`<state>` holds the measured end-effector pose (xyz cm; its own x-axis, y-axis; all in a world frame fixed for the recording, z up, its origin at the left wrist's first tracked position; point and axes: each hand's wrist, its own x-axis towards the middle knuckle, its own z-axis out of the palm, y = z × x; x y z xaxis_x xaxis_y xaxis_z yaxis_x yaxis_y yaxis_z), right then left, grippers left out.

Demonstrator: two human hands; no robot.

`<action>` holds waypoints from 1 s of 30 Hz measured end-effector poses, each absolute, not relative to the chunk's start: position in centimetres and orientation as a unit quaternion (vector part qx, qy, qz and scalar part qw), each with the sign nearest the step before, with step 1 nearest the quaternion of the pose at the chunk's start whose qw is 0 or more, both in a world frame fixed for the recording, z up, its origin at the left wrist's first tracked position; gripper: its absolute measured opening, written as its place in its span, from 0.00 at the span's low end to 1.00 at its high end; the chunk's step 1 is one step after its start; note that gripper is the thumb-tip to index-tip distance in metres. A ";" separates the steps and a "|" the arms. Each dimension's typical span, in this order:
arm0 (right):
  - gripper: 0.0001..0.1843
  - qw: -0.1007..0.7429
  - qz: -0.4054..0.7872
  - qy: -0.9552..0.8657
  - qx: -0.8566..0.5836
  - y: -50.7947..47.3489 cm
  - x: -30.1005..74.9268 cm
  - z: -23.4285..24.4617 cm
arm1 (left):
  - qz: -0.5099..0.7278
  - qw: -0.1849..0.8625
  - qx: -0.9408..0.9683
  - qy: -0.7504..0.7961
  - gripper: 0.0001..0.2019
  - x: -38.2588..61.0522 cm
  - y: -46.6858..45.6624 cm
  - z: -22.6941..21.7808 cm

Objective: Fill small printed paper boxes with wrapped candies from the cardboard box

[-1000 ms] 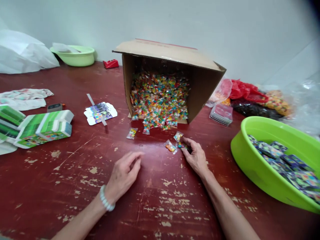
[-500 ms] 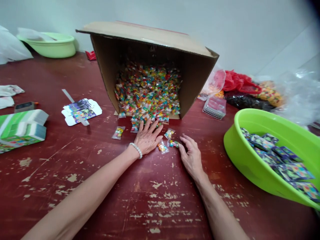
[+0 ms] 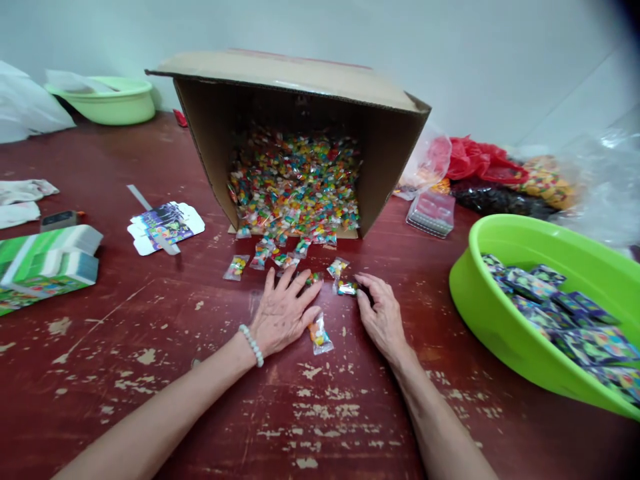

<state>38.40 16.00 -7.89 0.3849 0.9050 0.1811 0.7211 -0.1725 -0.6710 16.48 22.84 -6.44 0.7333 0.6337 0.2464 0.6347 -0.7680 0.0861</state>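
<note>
My left hand point(image 3: 283, 311) lies open, palm down with fingers spread, on the red table in front of the cardboard box. Its fingers rest against small clear candy packets, one partly hidden under the fingertips. Beside the thumb lies a candy packet point(image 3: 320, 335) with orange and yellow pieces. My right hand point(image 3: 381, 310) rests on its side, thumb and forefinger closed at the right end of another candy packet point(image 3: 346, 287). Two more packets lie close by, one just above it point(image 3: 338, 268). Behind them the tipped cardboard box point(image 3: 395, 160) is heaped with colourful candy packets point(image 3: 300, 183).
A lime-green basin point(image 3: 470, 293) holding dark printed packs stands at right. A flat printed carton point(image 3: 170, 227) and a green-and-white carton point(image 3: 50, 263) lie at left. A plastic case point(image 3: 431, 212) and bags point(image 3: 480, 163) sit behind on the right.
My left hand has drawn back from the box towards me and slightly left, bringing several packets out with it. One packet now lies nearer to me. My right hand has hardly moved.
</note>
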 end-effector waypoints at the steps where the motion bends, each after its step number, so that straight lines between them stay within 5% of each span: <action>1: 0.21 0.349 0.131 -0.540 -0.755 16.0 38.4 -7.9 | -0.133 0.001 -0.932 -0.336 0.22 16.1 22.5 -6.2; 14: 0.25 0.240 0.046 -0.643 -0.726 16.7 37.6 -9.0 | -0.153 -0.008 -0.935 -0.321 0.20 20.8 24.7 -6.3; 30: 0.26 0.276 0.121 -0.581 -0.756 16.6 37.7 -8.3 | -0.172 -0.017 -0.927 -0.332 0.18 20.4 24.6 -6.8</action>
